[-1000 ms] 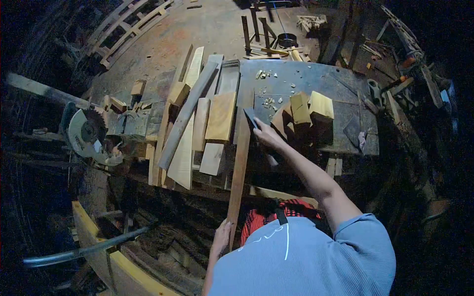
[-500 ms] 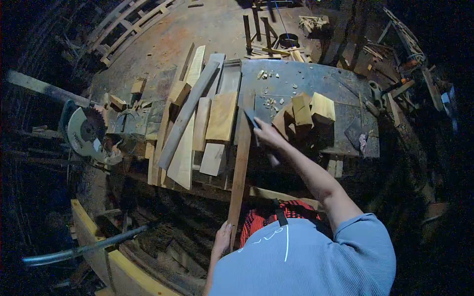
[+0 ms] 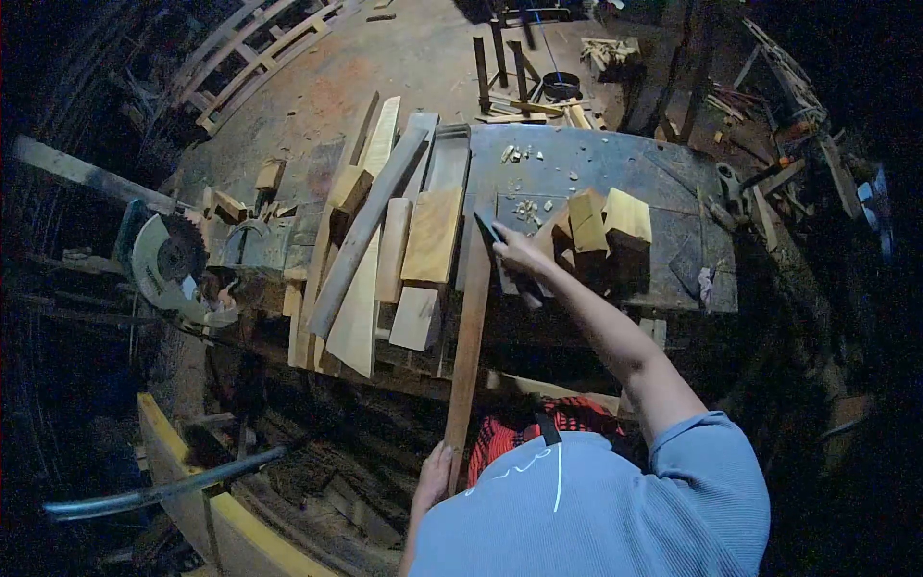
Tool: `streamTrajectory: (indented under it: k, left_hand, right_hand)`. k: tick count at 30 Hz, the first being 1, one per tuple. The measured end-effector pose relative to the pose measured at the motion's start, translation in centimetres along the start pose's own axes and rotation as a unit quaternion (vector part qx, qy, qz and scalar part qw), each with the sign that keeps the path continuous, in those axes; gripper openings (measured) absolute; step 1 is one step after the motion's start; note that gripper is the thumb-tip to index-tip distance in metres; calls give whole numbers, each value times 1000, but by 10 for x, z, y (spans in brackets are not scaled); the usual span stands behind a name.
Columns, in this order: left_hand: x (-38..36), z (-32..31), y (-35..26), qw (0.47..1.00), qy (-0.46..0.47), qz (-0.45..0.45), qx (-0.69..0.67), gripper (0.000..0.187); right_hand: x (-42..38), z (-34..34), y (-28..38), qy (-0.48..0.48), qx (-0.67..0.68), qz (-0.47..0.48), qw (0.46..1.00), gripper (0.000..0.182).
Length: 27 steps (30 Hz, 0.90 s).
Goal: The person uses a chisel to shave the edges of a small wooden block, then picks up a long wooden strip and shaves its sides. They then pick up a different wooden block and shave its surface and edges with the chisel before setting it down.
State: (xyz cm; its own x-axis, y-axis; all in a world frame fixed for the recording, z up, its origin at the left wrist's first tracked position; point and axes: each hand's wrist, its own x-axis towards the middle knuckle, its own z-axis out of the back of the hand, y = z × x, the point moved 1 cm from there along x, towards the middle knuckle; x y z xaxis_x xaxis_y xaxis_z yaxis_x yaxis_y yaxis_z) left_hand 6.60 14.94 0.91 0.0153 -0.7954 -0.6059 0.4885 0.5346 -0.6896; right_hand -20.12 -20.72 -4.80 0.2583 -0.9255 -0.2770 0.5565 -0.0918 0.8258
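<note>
A long brown wooden strip (image 3: 468, 337) slants from the bench down toward my body. My left hand (image 3: 436, 473) is closed on its near end. Farther up, my right hand (image 3: 519, 252) grips a dark blade-like tool (image 3: 485, 229), whose flat part lies against the strip's far end. The lower part of this tool, below the hand, is blurred. Just left of the strip lie a wide yellowish block (image 3: 432, 236) and a paler block (image 3: 415, 318).
Long boards (image 3: 369, 226) lie on the bench's left part, near a circular saw (image 3: 168, 255). Wooden blocks (image 3: 587, 219) and wood chips (image 3: 527, 210) sit on the blue-grey bench top (image 3: 615, 159). A metal tube (image 3: 163, 490) crosses the lower left.
The view has shifted slightly, so the bench sits a little lower. The tool in my right hand has tilted a little at the strip's far end. My left hand keeps its hold.
</note>
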Motion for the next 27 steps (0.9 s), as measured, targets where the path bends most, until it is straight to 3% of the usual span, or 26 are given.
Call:
streamTrajectory:
  k: [2,5,6,8,10,11,14,16,18,20,24,26,27]
  left_hand:
    - [-1,-1,-1,1000,-2,1,3,42]
    - [-4,5,-2,1000,14,23,-6,43]
    - [-5,7,-4,999,21,33,-8,44]
    - [-5,11,-20,999,22,36,-9,46]
    - [-21,13,-44,998,-17,49,30,48]
    - [-17,14,-36,998,-21,53,26,48]
    - [-7,7,-11,999,23,35,-13,50]
    - [-3,3,-15,999,-23,25,19,48]
    - [0,4,-28,1000,-11,26,9,46]
    - [2,5,-32,1000,-2,21,-1,45]
    - [10,-2,-19,997,32,22,-69,42]
    - [9,-5,-16,995,29,20,-90,41]
    - [7,-7,-17,996,31,13,-88,41]
  right_hand:
    - [-4,-5,-3,-2,35,-8,999,59]
    - [28,-3,-18,-33,41,77,996,56]
    - [20,19,12,5,63,-27,998,54]
    - [66,11,-32,-116,86,-29,989,53]
    - [62,27,-25,-125,-14,10,992,54]
    - [56,29,-21,-72,-17,-18,997,54]
    - [-2,6,-9,-72,23,26,997,51]
    - [-74,-4,26,-40,99,59,993,47]
    - [-131,-28,17,59,24,40,997,48]
    - [-195,-10,71,217,25,-92,971,51]
    - [-228,-23,50,205,15,-84,975,52]
    - [-213,-27,30,54,25,34,998,55]
    - [-202,-17,35,71,51,-6,996,56]
